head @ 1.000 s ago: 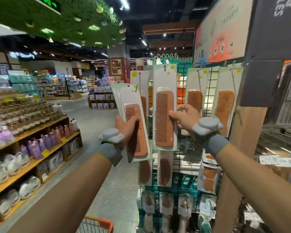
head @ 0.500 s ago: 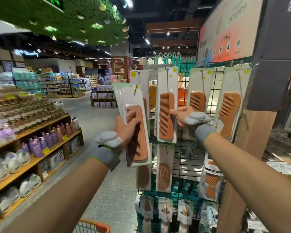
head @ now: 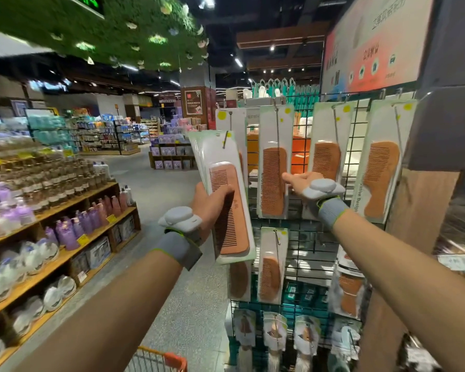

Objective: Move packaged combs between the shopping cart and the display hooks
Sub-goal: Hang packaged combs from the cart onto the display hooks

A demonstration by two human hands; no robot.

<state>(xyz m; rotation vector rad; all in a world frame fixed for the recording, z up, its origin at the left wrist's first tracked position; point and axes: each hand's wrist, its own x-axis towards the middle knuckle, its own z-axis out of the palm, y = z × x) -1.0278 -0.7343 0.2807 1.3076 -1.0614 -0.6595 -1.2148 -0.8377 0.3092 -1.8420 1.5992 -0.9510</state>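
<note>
My left hand (head: 207, 208) grips a stack of packaged combs (head: 227, 200), upright and tilted, just left of the wire display rack (head: 314, 237). One packaged comb (head: 273, 167) hangs from a top hook (head: 275, 106) of the rack. At its right edge, my right hand (head: 305, 181) pinches the pack, thumb on the front. More wooden combs in white packs hang to the right (head: 326, 157) and far right (head: 381, 170), and one hangs in the row below (head: 271, 264). The orange rim of the shopping cart (head: 159, 361) shows at the bottom edge.
Wooden shelves (head: 65, 210) of bottles and jars run along the left of the aisle. A wooden post (head: 419, 224) stands right of the rack, with a poster above. Small packaged items hang on the rack's lowest row. The grey aisle floor stretches ahead.
My right hand carried the single packaged comb up onto the top hook, where it now hangs flat against the rack. The left hand kept its stack almost still.
</note>
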